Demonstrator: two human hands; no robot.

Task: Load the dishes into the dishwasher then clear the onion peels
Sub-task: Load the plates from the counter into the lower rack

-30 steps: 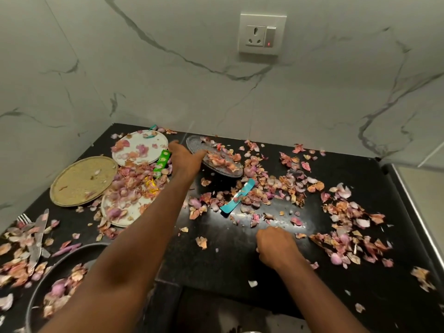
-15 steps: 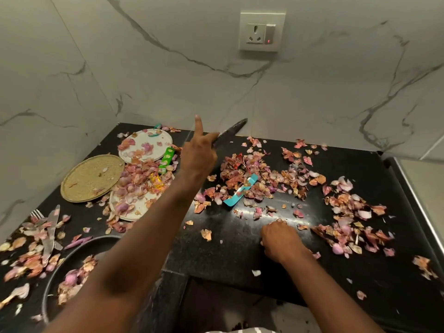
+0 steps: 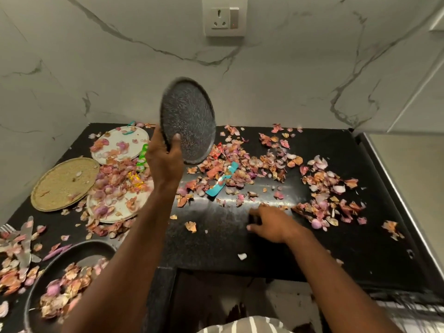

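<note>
Plate, dark and speckled (image 3: 188, 120): the left hand (image 3: 164, 162) now grips its lower rim and holds it upright above the countertop's (image 3: 360, 248) back edge, its onion peels (image 3: 230, 164) tipped off beneath. Right hand (image 3: 274, 225) rests spread, holding nothing, near the front edge. Dishwasher loading looks next.

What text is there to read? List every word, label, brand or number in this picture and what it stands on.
No text can be read here.
Teal wrapper: print too blurred to read.
Green wrapper: print too blurred to read.
Yellow wrapper: print too small to read.
Red wrapper: print too blurred to read.
Wall socket: no lettering shows.
Dark plate in the left hand: speckled, no marking.
</note>
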